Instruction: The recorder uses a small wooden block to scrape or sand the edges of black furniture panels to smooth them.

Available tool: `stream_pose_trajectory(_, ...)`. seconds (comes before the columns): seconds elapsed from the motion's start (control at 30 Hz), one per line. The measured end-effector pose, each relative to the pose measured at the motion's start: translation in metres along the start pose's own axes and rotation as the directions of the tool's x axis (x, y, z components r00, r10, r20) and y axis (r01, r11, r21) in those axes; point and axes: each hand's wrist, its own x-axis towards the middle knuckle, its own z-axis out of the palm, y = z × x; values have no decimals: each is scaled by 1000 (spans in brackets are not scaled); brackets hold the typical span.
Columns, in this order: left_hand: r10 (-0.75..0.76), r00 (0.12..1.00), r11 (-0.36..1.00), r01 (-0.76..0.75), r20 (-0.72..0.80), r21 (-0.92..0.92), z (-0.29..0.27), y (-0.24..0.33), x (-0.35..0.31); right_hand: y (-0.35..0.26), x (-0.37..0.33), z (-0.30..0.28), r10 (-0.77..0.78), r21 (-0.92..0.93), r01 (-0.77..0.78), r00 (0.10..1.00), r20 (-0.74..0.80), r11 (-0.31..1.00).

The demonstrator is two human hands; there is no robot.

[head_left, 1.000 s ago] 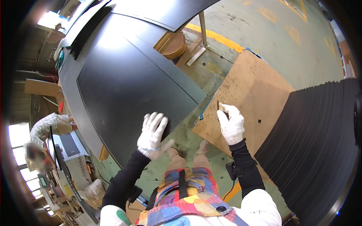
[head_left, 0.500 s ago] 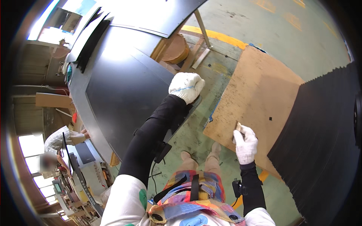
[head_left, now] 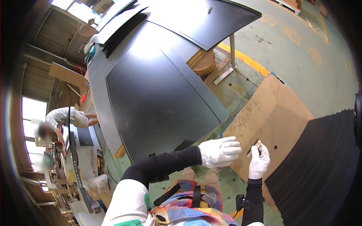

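Small, pale-edged brown block (head_left: 254, 147), pinched by the white-gloved right grip (head_left: 259, 162) over a flat tan board (head_left: 283, 107), white-gloved left grip (head_left: 220, 152) nearby, fingers outstretched, near a large glossy black sheet (head_left: 162, 100).

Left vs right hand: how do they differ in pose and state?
The left hand is open, pointing rightward; the right hand is curled, pointing up the picture. The left hand shows nothing held; the right hand pinches a small brown piece. Both are white-gloved.
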Motion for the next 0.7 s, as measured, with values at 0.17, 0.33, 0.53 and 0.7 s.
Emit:
stream_pose_trajectory(0.17,-521,786,737,611,-334,288,-84,-11,-48,-20,7,10,-208,-213,236,967,147,948)
stream_pose_trajectory(0.33,-654,397,89,886,-644,456,-102,-38,-230,-53,-4,76,-336,-285,442,874,351,851)
stream_pose_trajectory(0.53,-709,276,6,923,-649,385,-91,-44,-250,-42,31,105,-625,-409,798,602,496,443)
stream_pose_trajectory(0.7,-665,300,6,918,-684,396,-91,-40,-250,-45,37,110,-632,-429,851,516,579,302)
